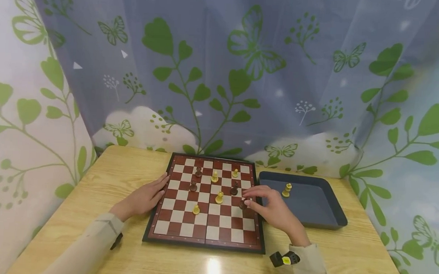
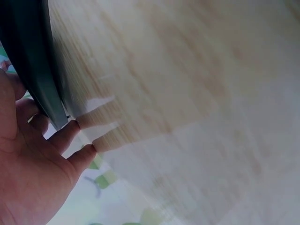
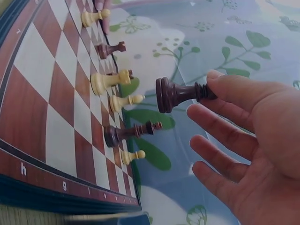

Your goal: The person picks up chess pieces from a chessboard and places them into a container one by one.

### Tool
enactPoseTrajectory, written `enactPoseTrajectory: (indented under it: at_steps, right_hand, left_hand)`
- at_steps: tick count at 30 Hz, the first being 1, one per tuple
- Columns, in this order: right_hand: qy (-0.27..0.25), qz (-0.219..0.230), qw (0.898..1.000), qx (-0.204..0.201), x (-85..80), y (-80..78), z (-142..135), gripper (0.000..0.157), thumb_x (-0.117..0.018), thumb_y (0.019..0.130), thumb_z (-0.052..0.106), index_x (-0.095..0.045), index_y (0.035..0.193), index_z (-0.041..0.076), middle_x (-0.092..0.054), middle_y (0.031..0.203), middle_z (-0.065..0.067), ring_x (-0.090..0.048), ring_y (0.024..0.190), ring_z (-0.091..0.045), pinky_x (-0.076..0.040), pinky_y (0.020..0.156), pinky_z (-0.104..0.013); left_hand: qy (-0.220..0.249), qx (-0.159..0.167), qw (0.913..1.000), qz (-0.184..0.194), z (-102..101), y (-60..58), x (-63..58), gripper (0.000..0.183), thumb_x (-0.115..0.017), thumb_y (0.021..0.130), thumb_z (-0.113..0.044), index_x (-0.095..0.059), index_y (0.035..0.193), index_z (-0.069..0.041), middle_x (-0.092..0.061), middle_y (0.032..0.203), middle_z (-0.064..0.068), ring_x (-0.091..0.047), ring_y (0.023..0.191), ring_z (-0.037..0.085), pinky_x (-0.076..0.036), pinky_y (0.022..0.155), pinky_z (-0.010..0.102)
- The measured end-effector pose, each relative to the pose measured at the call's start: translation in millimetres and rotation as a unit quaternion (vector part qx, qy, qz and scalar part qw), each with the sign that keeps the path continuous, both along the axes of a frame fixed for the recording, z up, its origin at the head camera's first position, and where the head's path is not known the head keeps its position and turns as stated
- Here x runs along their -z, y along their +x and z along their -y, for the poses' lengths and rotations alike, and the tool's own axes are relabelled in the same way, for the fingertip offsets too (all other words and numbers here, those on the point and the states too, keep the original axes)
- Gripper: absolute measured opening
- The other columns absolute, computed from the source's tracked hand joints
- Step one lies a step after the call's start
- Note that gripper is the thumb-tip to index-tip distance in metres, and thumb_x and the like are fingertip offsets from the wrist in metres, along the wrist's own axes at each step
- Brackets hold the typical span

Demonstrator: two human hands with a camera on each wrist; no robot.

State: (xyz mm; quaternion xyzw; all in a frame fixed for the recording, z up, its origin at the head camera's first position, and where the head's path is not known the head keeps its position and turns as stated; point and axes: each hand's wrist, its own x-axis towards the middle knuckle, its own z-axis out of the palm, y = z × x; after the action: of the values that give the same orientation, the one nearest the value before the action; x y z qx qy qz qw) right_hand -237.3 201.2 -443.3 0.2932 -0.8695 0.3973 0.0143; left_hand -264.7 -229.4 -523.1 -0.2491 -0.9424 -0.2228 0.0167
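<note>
My right hand (image 1: 275, 209) pinches a dark brown chess piece (image 3: 176, 95) by its top between thumb and index finger, the other fingers spread apart. In the right wrist view the piece hangs above the chessboard (image 1: 217, 234), its base uncovered and its top hidden by the fingertips. A tall dark piece (image 1: 234, 189) stands just beyond it on the board. My left hand (image 1: 145, 197) lies at the board's left side, fingers extended along the dark edge (image 2: 35, 61). Cream pieces, among them a pawn (image 1: 196, 209), and a dark rook (image 3: 111, 49) stand on the squares.
To the right of the board is a dark grey tray (image 1: 311, 220) with a cream chess piece (image 1: 286, 190) standing in it. Everything sits on a light wooden table (image 1: 184, 264). A leaf-and-butterfly patterned curtain (image 1: 216, 51) closes off the back and sides.
</note>
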Motion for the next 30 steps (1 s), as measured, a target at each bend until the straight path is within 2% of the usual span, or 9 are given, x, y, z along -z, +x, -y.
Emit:
enactPoseTrajectory:
  at_steps: [8, 16, 23, 30]
  right_hand:
    - [-0.003, -0.005, 0.999, 0.043, 0.0, 1.7, -14, 0.022, -0.073, 0.096, 0.018, -0.077, 0.116, 0.011, -0.068, 0.127, -0.007, -0.056, 0.127, -0.036, -0.047, 0.102, -0.062]
    - [-0.015, -0.032, 0.996, 0.083, 0.5, 7.0, -39, 0.021, -0.075, 0.093, 0.014, -0.077, 0.114, 0.013, -0.071, 0.124, -0.008, -0.061, 0.123, -0.035, -0.045, 0.105, -0.062]
    - [-0.011, -0.036, 0.993, 0.108, 6.8, 6.2, -62, 0.021, -0.075, 0.093, 0.012, -0.077, 0.114, 0.011, -0.072, 0.122, -0.011, -0.057, 0.125, -0.04, -0.036, 0.11, -0.067]
    - [-0.008, -0.034, 0.991, 0.128, 13.6, 5.2, -83, 0.02, -0.073, 0.095, 0.012, -0.077, 0.114, 0.01, -0.071, 0.123, -0.015, -0.058, 0.124, -0.043, -0.043, 0.103, -0.067]
  left_hand:
    - [-0.004, -0.003, 1.0, 0.007, 0, -2.6, 0.4, 0.054, -0.042, 0.11, -0.018, -0.029, 0.157, 0.005, -0.024, 0.165, 0.023, -0.036, 0.146, 0.044, -0.036, 0.116, 0.058]
    - [-0.001, 0.001, 1.0, 0.009, 1, -1.3, -0.4, 0.054, -0.042, 0.11, -0.018, -0.029, 0.157, 0.006, -0.024, 0.164, 0.025, -0.036, 0.146, 0.045, -0.035, 0.116, 0.059]
    - [0.005, 0.004, 1.0, 0.0, 1, -1.8, -3.4, 0.054, -0.043, 0.11, -0.017, -0.03, 0.156, 0.007, -0.026, 0.164, 0.025, -0.038, 0.144, 0.045, -0.037, 0.114, 0.059]
    - [0.006, 0.008, 0.9999, -0.005, 0, -0.5, -2.9, 0.053, -0.043, 0.11, -0.016, -0.031, 0.155, 0.009, -0.027, 0.163, 0.027, -0.038, 0.143, 0.047, -0.037, 0.114, 0.059]
